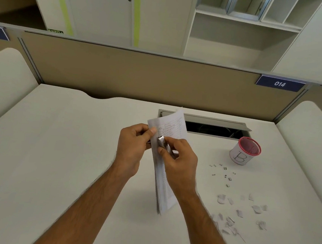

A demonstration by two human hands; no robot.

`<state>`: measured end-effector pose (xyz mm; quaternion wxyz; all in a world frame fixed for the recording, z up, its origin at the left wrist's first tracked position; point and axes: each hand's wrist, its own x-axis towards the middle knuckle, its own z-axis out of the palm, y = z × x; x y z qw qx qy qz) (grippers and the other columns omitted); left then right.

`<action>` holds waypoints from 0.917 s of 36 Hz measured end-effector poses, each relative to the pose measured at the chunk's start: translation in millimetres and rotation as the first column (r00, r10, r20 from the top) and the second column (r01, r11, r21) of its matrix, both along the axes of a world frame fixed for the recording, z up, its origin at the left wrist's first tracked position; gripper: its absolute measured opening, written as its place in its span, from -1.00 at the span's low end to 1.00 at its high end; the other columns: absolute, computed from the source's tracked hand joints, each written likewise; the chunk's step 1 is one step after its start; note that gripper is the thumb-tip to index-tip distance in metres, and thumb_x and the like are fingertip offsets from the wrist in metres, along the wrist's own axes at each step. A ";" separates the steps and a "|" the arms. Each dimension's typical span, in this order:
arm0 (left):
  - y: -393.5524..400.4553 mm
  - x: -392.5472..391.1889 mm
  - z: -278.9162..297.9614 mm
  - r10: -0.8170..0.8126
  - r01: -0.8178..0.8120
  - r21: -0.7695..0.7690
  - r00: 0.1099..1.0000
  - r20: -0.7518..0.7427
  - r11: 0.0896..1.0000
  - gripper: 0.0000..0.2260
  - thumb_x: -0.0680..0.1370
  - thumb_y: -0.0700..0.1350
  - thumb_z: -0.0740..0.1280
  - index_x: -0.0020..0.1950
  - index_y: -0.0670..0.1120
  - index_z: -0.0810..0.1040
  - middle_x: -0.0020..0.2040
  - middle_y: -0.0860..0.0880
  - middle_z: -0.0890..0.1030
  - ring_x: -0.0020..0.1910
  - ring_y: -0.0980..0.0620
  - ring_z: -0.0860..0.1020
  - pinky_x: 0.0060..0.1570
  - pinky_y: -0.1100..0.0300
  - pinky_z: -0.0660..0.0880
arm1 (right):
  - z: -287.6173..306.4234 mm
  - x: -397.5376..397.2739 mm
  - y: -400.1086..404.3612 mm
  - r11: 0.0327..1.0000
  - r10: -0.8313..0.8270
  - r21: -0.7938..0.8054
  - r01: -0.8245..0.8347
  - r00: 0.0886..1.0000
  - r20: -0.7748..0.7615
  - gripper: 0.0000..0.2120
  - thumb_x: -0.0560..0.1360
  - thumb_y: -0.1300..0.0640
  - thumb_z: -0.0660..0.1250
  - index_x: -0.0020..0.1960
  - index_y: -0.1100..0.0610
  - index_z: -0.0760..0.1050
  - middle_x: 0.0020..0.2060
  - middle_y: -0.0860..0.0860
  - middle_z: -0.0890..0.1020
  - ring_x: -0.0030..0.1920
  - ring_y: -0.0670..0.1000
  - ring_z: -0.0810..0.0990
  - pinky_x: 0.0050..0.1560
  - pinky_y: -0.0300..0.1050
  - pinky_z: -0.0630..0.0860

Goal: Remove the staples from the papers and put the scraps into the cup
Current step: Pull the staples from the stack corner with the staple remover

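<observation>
Papers (166, 173), a thin stapled sheaf, held up on edge above the middle of the bench (60, 152), top end tipped away, lower corner hanging just over the surface. Printed lines and a faint table visible on the upper page, too blurred to read. Left hand (133, 144) gripping the top left corner, thumb lying flat on the front of the page, other fingers (136, 128) curled behind it. Right hand (180, 158) curled round a small shiny metal staple remover (162, 142), pinched between thumb and forefinger, its tip set against the page right beside the left thumb. Staple itself not to be made out; hidden under the tool and thumb, or too small. Back pages of the sheaf covered by the right wrist and forearm.

To the right, well apart from the hands, a red mesh cup (246, 150) wrapped in white paper marked with a handwritten "B", standing upright near the rear right of the bench. Contents hard to tell through the mesh. Between cup and near edge, loose pulled staples (224, 175) scattered on the surface, and nearer still a spread of torn paper scraps (239, 212), some crumpled, outlines smeared.

Behind the papers, an open cable tray (214, 126) sunk into the bench, its grey lid raised. Beyond, a tan partition (141, 75) carrying a blue plate reading "014" (280, 84), then white cabinets (111, 10) and open shelves (241, 35).
</observation>
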<state>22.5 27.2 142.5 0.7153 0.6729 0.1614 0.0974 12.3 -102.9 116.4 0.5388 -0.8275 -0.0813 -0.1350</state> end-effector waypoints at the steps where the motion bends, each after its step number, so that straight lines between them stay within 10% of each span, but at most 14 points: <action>1: -0.3 -0.4 -0.1 -0.003 0.003 0.003 1.000 0.003 1.000 -0.84 0.60 -0.16 0.38 -0.10 -0.24 0.62 -0.08 -0.08 0.72 -0.07 -0.08 0.72 -0.06 0.09 0.68 | 0.1 -0.1 -0.3 1.000 0.001 -0.003 -0.001 1.000 0.004 -0.78 0.52 0.16 0.45 0.17 0.08 0.63 0.00 -0.09 0.63 0.00 -0.11 0.60 0.03 -0.42 0.52; 33: -5.2 -14.0 3.6 0.057 -0.059 0.092 0.998 0.024 0.994 -0.87 0.53 -0.16 0.46 0.03 -0.17 0.62 0.03 -0.07 0.71 -0.04 -0.08 0.71 0.03 -0.07 0.67 | 9.6 -8.9 -1.5 0.998 -0.025 -0.059 0.029 0.998 0.061 -0.74 0.51 0.14 0.45 0.18 0.16 0.64 0.01 -0.01 0.64 -0.02 -0.09 0.58 0.07 -0.37 0.51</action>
